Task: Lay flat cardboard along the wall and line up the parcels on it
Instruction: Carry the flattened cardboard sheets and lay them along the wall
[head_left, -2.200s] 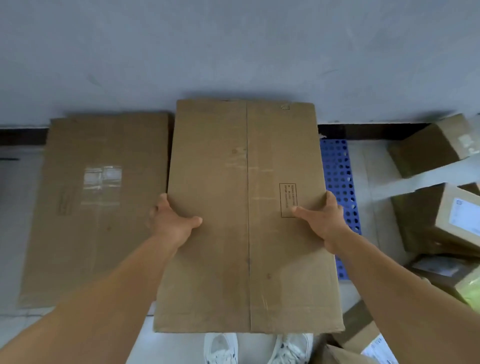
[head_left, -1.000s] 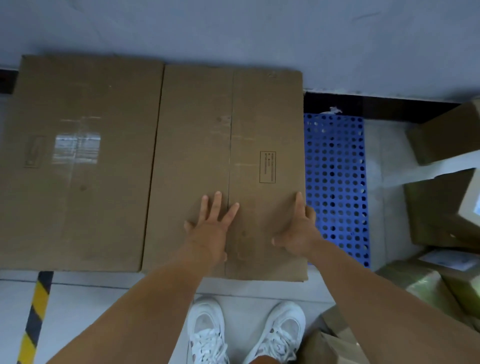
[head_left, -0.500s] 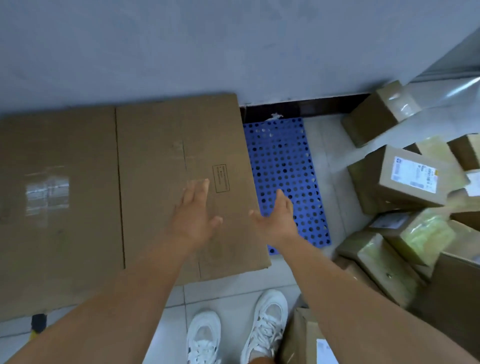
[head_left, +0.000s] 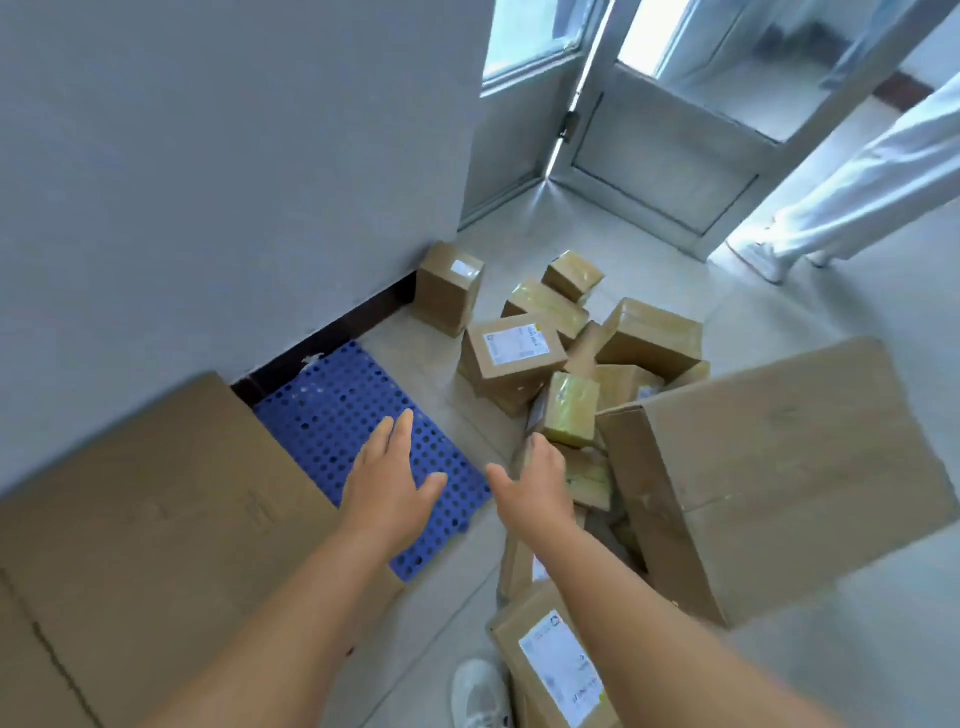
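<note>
Flat cardboard lies on the floor along the grey wall at the lower left. A blue perforated mat sticks out from under its right edge. My left hand hovers over the mat with straight fingers, holding nothing. My right hand is empty too, fingers extended, just left of a heap of several taped brown parcels. One labelled parcel lies by my foot. A large tipped cardboard box lies on its side at the right, its mouth facing the heap.
The grey wall ends at a corner, with a glass door beyond. Another person's white-trousered legs stand at the upper right. Tiled floor spreads to the right. My white shoe is at the bottom.
Both hands left the flat cardboard, now lying on the floor. My view swung right, bringing the parcel heap, big box and door into sight. My hands moved right, over the mat.
</note>
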